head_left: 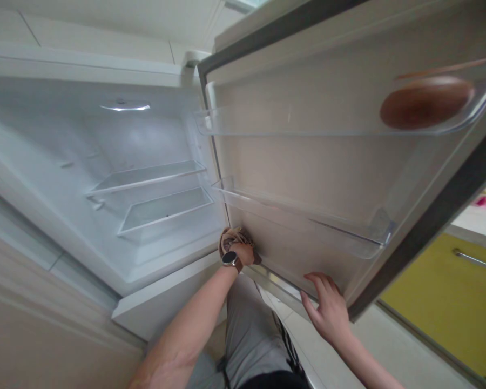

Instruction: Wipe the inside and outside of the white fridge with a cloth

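Observation:
A fridge stands open with its door (308,178) swung to the right. My left hand (243,252), with a watch on the wrist, is closed on a brown cloth (235,236) pressed against the bottom inner corner of the door. My right hand (326,305) rests with fingers spread on the door's lower edge, holding nothing. A brown rounded object (425,101) lies in the top door shelf (291,127).
The fridge interior (117,178) holds two glass shelves (162,208) and a ceiling light. A second clear door shelf (308,221) sits lower on the door. A yellow cabinet (445,308) with a handle stands at the right. My grey trousers show below.

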The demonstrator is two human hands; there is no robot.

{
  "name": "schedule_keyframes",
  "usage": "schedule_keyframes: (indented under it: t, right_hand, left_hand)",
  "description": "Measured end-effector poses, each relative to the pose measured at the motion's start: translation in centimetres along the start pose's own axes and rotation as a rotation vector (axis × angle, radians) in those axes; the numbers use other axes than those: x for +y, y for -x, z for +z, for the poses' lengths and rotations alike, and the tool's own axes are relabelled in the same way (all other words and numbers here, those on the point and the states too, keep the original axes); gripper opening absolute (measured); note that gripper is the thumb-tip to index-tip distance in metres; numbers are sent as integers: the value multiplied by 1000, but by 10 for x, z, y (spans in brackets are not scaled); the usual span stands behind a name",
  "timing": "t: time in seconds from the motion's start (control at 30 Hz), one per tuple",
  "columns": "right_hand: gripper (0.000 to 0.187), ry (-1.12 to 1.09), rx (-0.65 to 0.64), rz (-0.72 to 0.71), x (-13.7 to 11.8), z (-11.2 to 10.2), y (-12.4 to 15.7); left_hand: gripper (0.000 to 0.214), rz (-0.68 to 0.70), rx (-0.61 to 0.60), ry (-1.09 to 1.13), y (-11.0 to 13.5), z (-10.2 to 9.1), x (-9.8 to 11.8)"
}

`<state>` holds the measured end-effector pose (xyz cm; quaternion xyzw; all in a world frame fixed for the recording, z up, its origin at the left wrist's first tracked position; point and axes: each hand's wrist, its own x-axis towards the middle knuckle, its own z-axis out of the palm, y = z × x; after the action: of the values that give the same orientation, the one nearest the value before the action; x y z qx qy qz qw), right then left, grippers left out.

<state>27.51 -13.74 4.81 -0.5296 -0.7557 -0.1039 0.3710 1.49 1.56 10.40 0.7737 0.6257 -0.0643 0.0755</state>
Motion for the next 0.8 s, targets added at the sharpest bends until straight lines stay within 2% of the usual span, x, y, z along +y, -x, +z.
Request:
schedule_keyframes:
  t: [0.1,0.23,0.47,0.57,0.67,0.8]
  right_hand:
    - [27,-1,5,3,0,0,0]
    - [26,-4,3,9,-1,0,0]
    - [27,3,-6,6,1,0,0]
    - [28,2,1,14,2,1,0]
    - [28,-5,-4,20,-1,1,0]
    - [25,-28,-14,5,-11,-2,1]
  left_hand:
    - [32,12,-77,-54,6,-5,0]
    - [41,87,-112,-75,16,-12,6]
    - [40,264,-162,-58,32,-4,51]
    - [39,326,-141,-35,39,-1,61]
    - [38,288,-98,2,43,-3,52]
    - [39,152,-68,-10,38,-11,22]
